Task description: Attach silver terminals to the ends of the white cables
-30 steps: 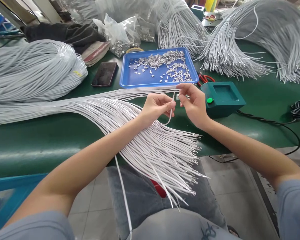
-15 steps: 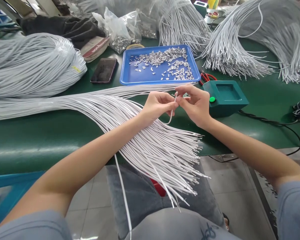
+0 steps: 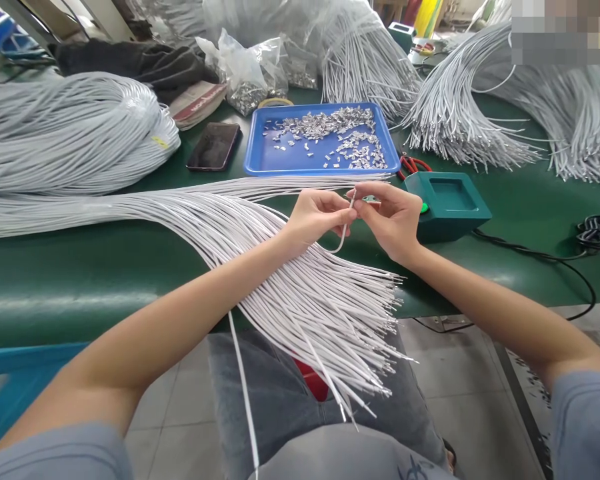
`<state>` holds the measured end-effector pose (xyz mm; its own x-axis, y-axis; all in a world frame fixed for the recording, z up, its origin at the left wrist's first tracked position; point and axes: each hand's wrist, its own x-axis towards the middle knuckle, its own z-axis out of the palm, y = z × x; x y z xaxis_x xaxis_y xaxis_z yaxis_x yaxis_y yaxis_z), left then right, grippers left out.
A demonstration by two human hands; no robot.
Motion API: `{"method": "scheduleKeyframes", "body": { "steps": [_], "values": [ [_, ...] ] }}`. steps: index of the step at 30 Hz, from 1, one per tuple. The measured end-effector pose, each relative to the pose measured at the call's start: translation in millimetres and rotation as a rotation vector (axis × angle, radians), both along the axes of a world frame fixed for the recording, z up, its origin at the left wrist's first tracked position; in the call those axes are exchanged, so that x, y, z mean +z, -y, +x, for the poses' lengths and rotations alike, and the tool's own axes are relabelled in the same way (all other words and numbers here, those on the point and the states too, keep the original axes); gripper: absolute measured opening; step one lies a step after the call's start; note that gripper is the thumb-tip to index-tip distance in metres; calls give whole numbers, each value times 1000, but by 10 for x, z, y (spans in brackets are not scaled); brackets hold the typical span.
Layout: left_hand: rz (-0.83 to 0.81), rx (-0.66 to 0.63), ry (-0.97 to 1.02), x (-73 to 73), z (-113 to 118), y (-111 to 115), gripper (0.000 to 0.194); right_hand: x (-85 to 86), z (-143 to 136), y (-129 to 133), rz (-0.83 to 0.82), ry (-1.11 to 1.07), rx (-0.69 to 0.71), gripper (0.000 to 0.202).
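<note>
Between the fingers of my left hand (image 3: 320,217) is one white cable (image 3: 347,227), bent upward so that its end points away from me. My right hand (image 3: 393,217) pinches at the tip of that cable; any small part between those fingertips is too small to make out. Under my left forearm spreads a bundle of white cables (image 3: 320,300), their bare wire ends hanging past the table edge over my lap. Just beyond both hands lies a blue tray (image 3: 275,160) with many small metal terminals (image 3: 325,123).
Right of my hands sits a green device (image 3: 450,207) with a black cord (image 3: 525,247). Red-handled pliers (image 3: 414,165) lie behind it. A phone (image 3: 214,147), a coiled grey cable bundle (image 3: 70,133), bags of metal parts (image 3: 253,80) and more cable bundles (image 3: 445,113) surround the tray.
The view has shifted slightly, so the tray and device appear a little lower. Both hands stay together at the cable end, the right fingers now closer around its tip.
</note>
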<state>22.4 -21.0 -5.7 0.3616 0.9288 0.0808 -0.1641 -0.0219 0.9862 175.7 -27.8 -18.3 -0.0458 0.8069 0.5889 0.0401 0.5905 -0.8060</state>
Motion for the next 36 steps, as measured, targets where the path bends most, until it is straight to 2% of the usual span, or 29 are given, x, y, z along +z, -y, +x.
{"method": "scheduleKeyframes", "body": {
  "steps": [4, 13, 20, 29, 36],
  "values": [
    [-3, 8, -14, -5, 2, -6, 41, 20, 15, -25, -48, 15, -20, 11],
    [28, 0, -7, -4, 26, -2, 39, -10, 81, -137, -63, 50, 47, 23],
    [91, 52, -88, -2, 31, 15, 39, 25, 95, -130, -107, 130, 30, 34],
    [105, 27, -77, -7, 30, 9, 41, -20, 120, -164, -272, 69, 176, 37],
    [101, 26, -54, 6, 23, 9, 42, -42, 137, -181, -214, 69, 59, 28]
  ]
}}
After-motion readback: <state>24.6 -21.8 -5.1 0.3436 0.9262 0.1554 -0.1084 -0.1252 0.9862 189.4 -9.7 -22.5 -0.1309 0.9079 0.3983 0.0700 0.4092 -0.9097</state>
